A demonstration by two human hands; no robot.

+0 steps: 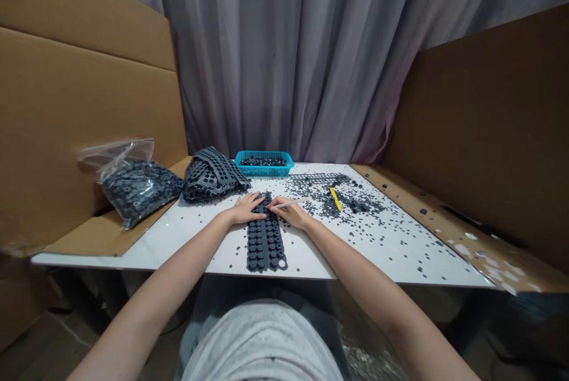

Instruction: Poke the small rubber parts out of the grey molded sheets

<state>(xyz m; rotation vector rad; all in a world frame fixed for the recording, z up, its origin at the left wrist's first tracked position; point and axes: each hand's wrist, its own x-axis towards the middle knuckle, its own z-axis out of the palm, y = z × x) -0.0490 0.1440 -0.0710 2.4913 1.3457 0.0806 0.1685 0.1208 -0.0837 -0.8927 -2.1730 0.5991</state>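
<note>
A dark grey sheet of moulded round parts (262,245) lies lengthwise in front of me, with one hole showing near its lower right corner. My left hand (247,209) rests on the sheet's upper left side, fingers spread and pressing down. In my right hand (288,213) is a thin pale pen-like stick (293,201), pinched between the fingers. Its lower end meets the upper right part of the sheet, though the fingers hide the exact tip.
On the white table (186,245) stand a blue basket (264,171) of small dark parts and a pile of punched sheets (213,176). A filled clear bag (137,185) leans at left. Dark scraps surround a yellow tool (335,198). Cardboard walls (489,132) flank both sides.
</note>
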